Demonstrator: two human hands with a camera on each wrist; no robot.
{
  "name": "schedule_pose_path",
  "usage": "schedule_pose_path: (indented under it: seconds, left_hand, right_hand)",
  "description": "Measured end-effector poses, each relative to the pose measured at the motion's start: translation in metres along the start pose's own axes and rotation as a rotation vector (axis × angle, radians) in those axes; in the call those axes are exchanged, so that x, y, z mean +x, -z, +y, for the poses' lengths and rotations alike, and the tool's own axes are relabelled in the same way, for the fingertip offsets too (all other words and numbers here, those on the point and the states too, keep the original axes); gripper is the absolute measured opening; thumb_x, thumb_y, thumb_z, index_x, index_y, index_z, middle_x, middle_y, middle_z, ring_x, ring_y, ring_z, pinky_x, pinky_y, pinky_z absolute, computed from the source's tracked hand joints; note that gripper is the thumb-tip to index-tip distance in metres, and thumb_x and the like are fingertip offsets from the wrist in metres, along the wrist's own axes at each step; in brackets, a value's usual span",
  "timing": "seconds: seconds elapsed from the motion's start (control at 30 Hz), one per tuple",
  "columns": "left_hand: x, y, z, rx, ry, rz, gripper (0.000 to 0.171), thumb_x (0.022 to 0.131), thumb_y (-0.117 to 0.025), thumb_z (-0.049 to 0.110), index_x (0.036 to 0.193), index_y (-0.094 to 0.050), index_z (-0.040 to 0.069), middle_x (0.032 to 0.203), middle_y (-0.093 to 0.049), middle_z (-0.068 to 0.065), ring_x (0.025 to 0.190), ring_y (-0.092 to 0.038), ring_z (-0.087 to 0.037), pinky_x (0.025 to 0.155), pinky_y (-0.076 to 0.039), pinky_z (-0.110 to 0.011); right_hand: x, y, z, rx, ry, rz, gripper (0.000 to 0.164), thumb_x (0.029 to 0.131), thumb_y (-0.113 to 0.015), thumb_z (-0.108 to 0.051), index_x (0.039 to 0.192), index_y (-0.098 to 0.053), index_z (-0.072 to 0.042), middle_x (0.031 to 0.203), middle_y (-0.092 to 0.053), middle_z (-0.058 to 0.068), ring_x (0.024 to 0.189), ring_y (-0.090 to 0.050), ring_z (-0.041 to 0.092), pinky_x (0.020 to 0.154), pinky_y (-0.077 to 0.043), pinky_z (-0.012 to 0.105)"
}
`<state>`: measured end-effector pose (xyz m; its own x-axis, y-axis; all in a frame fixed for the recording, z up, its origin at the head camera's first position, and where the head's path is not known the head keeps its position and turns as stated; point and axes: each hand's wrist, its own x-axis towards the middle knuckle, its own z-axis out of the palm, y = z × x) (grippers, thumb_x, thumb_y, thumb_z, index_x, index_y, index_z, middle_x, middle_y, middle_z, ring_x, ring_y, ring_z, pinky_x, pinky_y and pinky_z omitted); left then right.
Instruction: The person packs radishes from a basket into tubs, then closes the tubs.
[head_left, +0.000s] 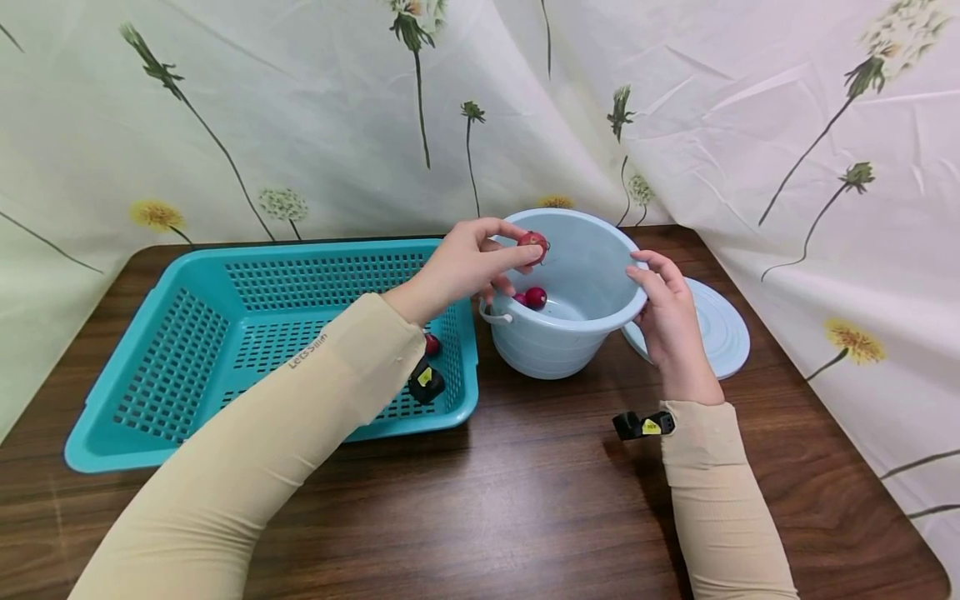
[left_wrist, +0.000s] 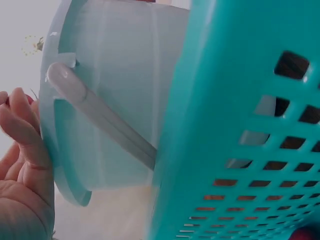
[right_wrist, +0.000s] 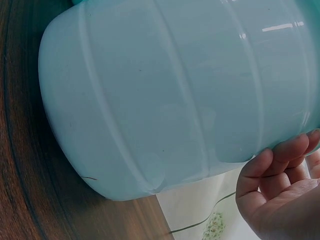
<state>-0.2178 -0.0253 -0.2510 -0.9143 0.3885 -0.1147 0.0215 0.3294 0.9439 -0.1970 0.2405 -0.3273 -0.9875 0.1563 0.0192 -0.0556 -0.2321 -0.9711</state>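
My left hand point(head_left: 480, 258) pinches a red radish point(head_left: 533, 247) between thumb and fingers over the near-left part of the light blue bucket point(head_left: 551, 354). Two more radishes point(head_left: 536, 297) lie inside the bucket, one partly hidden by the rim. On the right side, my right hand point(head_left: 667, 312) grips the bucket's rim, thumb and fingers about the edge; the right wrist view shows this hand point(right_wrist: 280, 185) against the upper wall. In the left wrist view the left hand point(left_wrist: 25, 165) is beside the rim, its radish mostly cut off by the frame.
A teal perforated basket point(head_left: 172, 275) stands left of the bucket, close to it, with a radish point(head_left: 432, 344) at its right end, partly behind my wrist. A round blue lid point(head_left: 723, 329) lies right of the bucket. Flower-printed cloth point(head_left: 337, 108) hangs behind the wooden table point(head_left: 487, 517).
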Motion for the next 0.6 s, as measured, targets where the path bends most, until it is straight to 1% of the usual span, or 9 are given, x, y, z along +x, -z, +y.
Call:
schedule_pose_path:
  seconds: [0.13,0.27,0.4,0.6]
  left_hand:
    - [0.0011,-0.0026,0.0013,0.021,0.029,-0.002,0.042,0.093,-0.069,0.038,0.127,-0.058,0.018,0.092,-0.072,-0.009,0.064,-0.067,-0.02,0.071,-0.058,-0.044]
    - [0.0029,-0.0038,0.0017,0.058,0.049,-0.005,0.042,0.092,-0.07,0.039,0.127,-0.058,0.018,0.089,-0.073,-0.01,0.062,-0.067,-0.021,0.072,-0.058,-0.043]
    - [0.0043,-0.0047,0.0013,0.09,0.065,-0.004,0.043,0.092,-0.07,0.041,0.126,-0.059,0.018,0.089,-0.074,-0.009,0.06,-0.066,-0.021,0.074,-0.057,-0.045]
    - [0.0049,-0.0051,0.0,0.109,0.067,0.006,0.042,0.092,-0.069,0.043,0.124,-0.059,0.018,0.087,-0.074,-0.009,0.059,-0.065,-0.022,0.072,-0.057,-0.046]
  right_hand:
    - [0.0001,-0.0001,-0.0005,0.001,0.004,-0.004,0.014,0.098,-0.06,-0.02,0.112,-0.06,-0.022,0.115,-0.051,-0.002,0.087,-0.056,0.012,0.066,-0.045,0.02]
    - [-0.0003,-0.0002,-0.0011,-0.01,0.004,0.0,0.013,0.099,-0.059,-0.02,0.111,-0.06,-0.023,0.115,-0.051,-0.002,0.084,-0.056,0.011,0.066,-0.044,0.019]
    - [-0.0005,-0.0006,-0.0013,-0.014,-0.005,-0.002,0.013,0.099,-0.059,-0.02,0.111,-0.06,-0.023,0.114,-0.051,-0.002,0.084,-0.056,0.01,0.067,-0.044,0.019]
    - [-0.0001,-0.0016,-0.0017,-0.019,-0.012,-0.006,0.013,0.099,-0.059,-0.021,0.112,-0.06,-0.023,0.116,-0.05,-0.003,0.086,-0.056,0.011,0.068,-0.045,0.02]
